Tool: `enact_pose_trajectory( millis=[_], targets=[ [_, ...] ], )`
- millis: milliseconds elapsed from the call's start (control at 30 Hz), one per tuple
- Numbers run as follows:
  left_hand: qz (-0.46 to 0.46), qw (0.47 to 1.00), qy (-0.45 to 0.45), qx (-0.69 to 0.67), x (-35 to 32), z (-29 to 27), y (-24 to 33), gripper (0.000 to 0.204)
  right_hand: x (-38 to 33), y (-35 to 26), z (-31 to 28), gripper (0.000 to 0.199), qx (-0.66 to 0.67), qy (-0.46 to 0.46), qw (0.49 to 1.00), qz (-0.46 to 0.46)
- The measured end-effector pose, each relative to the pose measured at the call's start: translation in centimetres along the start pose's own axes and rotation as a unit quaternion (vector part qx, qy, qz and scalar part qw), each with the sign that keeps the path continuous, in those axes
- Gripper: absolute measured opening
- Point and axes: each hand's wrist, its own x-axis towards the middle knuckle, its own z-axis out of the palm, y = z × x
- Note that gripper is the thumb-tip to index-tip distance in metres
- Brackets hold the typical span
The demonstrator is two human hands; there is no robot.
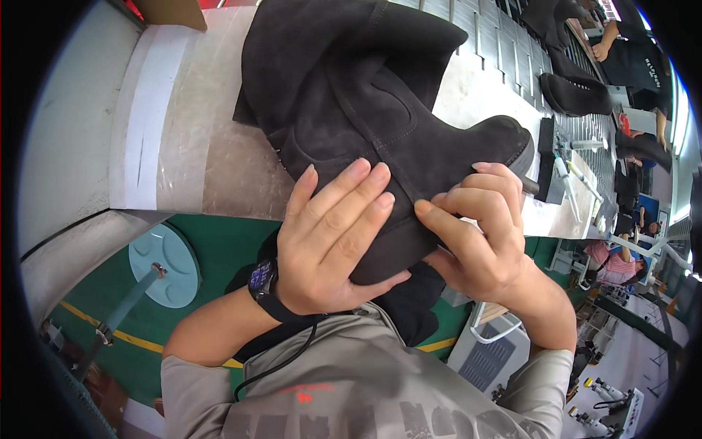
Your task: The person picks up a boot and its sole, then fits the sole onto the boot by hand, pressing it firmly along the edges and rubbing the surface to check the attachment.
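Observation:
A black suede boot (439, 143) lies on its side on the worktable, its toe to the right and its wide, soft shaft folded toward the far left. My left hand (333, 234) rests on the heel area, fingers stretched flat over the suede and thumb along the near edge. Close beside it, my right hand (482, 227) is closed, thumb and index finger pinching the boot near a seam by the sole. Whatever lies between those fingertips is too small to make out. The boot's underside is hidden.
Beyond the boot runs a metal roller conveyor (497, 51), with another dark boot (574, 94) on it. Pen-like tools (567, 179) sit at the table's right. A pale blue round stool (164, 265) stands lower left. Other people are at the far right.

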Motion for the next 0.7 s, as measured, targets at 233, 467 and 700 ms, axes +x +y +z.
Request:
enact_pose_trajectory(
  millis=[233, 467, 700],
  targets=[
    [-0.01, 1.0, 0.005, -0.002, 0.2, 0.4, 0.5, 0.078, 0.0, 1.0, 0.7, 0.041, 0.043, 0.059, 0.997, -0.017],
    [-0.033, 0.999, 0.018, -0.001, 0.3, 0.7, 0.7, 0.069, 0.6, 1.9, -3.0, 0.051, 0.015, -0.016, 0.999, 0.042],
    [-0.052, 0.996, 0.066, 0.03, 0.7, 1.4, 1.1, 0.044, 0.0, 4.1, -2.0, 0.047, 0.024, -0.022, 0.999, 0.039]
  ],
)
